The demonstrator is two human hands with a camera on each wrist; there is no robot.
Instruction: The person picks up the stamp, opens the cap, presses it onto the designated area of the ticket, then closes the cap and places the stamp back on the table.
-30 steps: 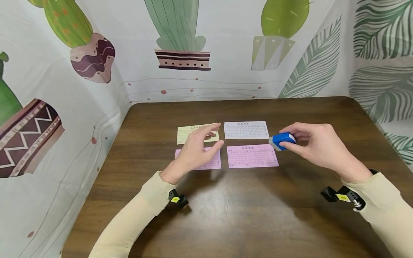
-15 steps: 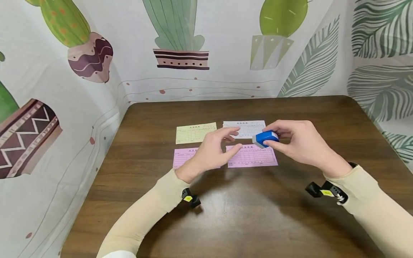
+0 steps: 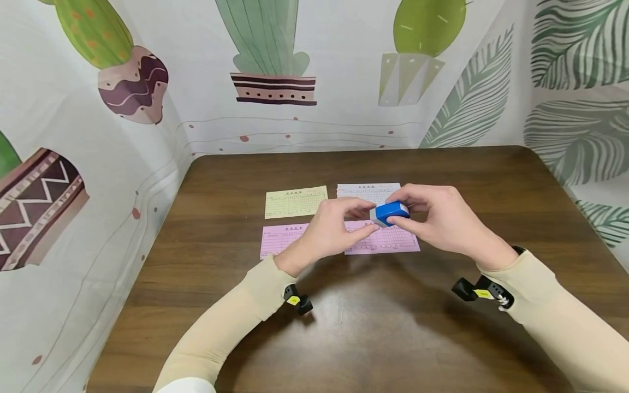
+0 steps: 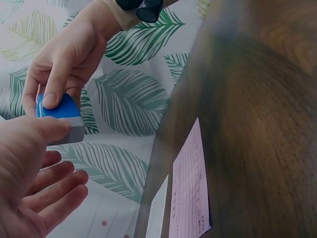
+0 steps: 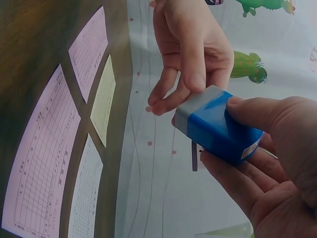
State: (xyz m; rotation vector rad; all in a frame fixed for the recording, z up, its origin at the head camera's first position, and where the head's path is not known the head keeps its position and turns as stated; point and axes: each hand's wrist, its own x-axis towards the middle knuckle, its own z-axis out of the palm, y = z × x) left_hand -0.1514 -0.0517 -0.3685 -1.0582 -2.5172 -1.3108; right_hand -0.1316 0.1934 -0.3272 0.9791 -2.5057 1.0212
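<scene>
Over the paper slips, my right hand (image 3: 437,221) holds a blue stamp (image 3: 392,210) between thumb and fingers, its body tilted. The stamp's grey cap (image 4: 74,133) points toward my left hand (image 3: 326,226). My left thumb and a fingertip meet the cap from two sides and pinch it; the other left fingers hang apart in the left wrist view. From the right wrist, the blue body (image 5: 213,126) and the cap appear joined. Below the hands lie a white form slip (image 3: 361,190) and a pink slip (image 3: 385,244), both partly covered.
A yellow form slip (image 3: 295,203) and a second pink slip (image 3: 280,238) lie on the left of the brown wooden table (image 3: 373,338). Behind the table hangs a white cloth (image 3: 344,125) printed with cacti and leaves.
My right hand has carried the stamp leftward, while my left hand has moved right, off the yellow slip. The left fingers, formerly apart from the stamp, now pinch its grey cap.
</scene>
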